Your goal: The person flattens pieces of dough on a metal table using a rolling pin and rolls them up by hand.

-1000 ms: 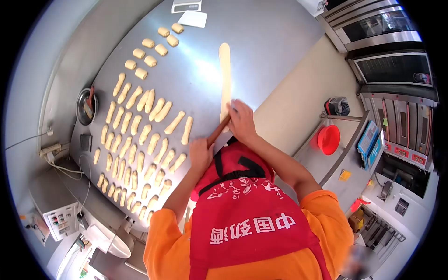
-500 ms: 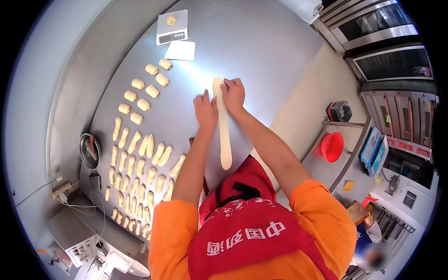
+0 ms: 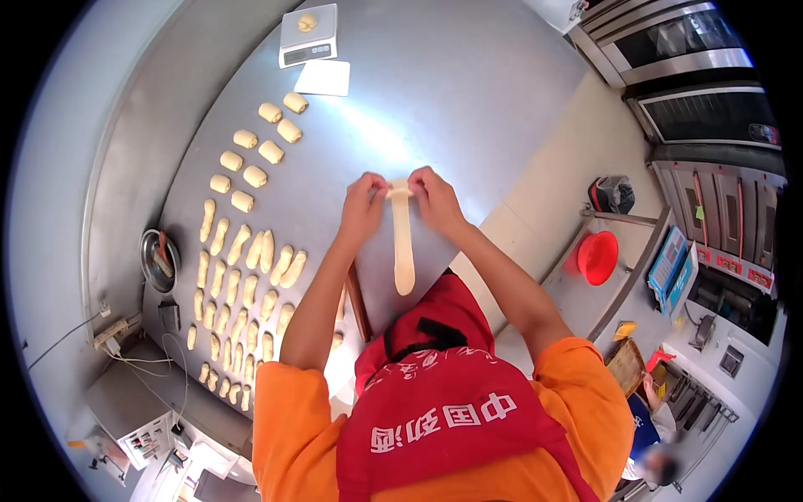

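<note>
A long, flat strip of dough (image 3: 403, 247) lies on the metal table, its rounded near end toward my apron. The far end is stretched wide and looks folded or slightly rolled over. My left hand (image 3: 362, 205) pinches the left corner of that end between thumb and fingers. On the opposite corner, my right hand (image 3: 437, 203) has the same kind of pinch. To the left sit several short dough rolls (image 3: 270, 151). Nearer to me on that side are rows of longer dough pieces (image 3: 238, 243), some hidden by my left arm.
A scale (image 3: 309, 35) bearing a dough piece (image 3: 307, 23) stands at the far edge beside a white sheet (image 3: 323, 78). A metal bowl (image 3: 150, 266) is at the left edge. A red basin (image 3: 597, 258) stands right; a co-worker (image 3: 652, 422) holds a tray (image 3: 626, 368).
Both hands have come nearer to me and now grip the strip's far end from either side. That end has become wider and turned over, and the strip is shorter.
</note>
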Demonstrator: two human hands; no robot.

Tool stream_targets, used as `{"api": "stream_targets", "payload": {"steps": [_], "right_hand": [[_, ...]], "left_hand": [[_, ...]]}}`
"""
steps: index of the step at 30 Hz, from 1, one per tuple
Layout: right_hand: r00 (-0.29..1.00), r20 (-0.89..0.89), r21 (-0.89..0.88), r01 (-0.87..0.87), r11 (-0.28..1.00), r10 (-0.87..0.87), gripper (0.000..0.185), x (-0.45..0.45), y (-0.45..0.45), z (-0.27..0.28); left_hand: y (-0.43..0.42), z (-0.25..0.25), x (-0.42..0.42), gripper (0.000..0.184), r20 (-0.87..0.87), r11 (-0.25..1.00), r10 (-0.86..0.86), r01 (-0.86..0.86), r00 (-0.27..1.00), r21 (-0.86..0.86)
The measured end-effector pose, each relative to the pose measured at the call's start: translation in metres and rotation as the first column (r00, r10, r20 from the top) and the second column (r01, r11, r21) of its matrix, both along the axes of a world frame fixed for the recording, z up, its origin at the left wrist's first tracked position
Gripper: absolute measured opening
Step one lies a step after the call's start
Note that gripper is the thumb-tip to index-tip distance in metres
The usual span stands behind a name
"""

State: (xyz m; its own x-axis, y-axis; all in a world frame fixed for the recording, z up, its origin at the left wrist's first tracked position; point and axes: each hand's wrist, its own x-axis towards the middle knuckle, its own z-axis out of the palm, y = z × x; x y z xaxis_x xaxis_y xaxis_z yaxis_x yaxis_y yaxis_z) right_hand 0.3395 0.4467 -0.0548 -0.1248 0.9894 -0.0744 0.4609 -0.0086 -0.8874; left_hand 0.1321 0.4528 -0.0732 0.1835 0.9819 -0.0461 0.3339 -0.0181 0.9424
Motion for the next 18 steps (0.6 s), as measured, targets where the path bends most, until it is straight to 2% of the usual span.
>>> {"api": "stream_targets", "payload": {"steps": [3,5,6,9,12,15,18], "right_hand": [[0.984,-0.146,-0.086,-0.112,0.990,0.099,0.006,0.012,-0.042,0.054],[0.958,-0.231,-0.099,-0.195,0.976,0.168,0.008,0.019,-0.062,0.088],[0.947,-0.277,-0.165,-0.212,0.963,0.161,0.010,0.022,-0.068,0.113],[0.911,-0.326,-0.240,-0.339,0.910,0.254,0.008,0.032,-0.075,0.172],[0.902,-0.293,-0.150,-0.370,0.917,0.317,0.007,0.026,-0.075,0.226],[0.903,-0.211,-0.042,-0.390,0.920,0.373,0.009,0.022,-0.064,0.268],[0.898,-0.148,0.073,-0.409,0.910,0.415,0.011,0.015,-0.044,0.295]], "left_hand": [[-0.054,0.056,-0.006,0.007,0.219,0.986,0.013,0.023,0.976,-0.163],[-0.081,0.092,-0.013,0.006,0.342,0.976,-0.007,0.081,0.939,-0.203],[-0.087,0.111,-0.016,0.005,0.402,0.969,-0.015,0.112,0.916,-0.219],[-0.099,0.172,-0.024,0.006,0.575,0.917,-0.007,0.234,0.818,-0.323],[-0.095,0.219,-0.029,0.007,0.561,0.919,-0.052,0.259,0.826,-0.296],[-0.085,0.267,-0.032,0.007,0.440,0.954,-0.094,0.206,0.893,-0.216],[-0.067,0.297,-0.035,0.011,0.358,0.988,-0.134,0.154,0.924,-0.027]]}}
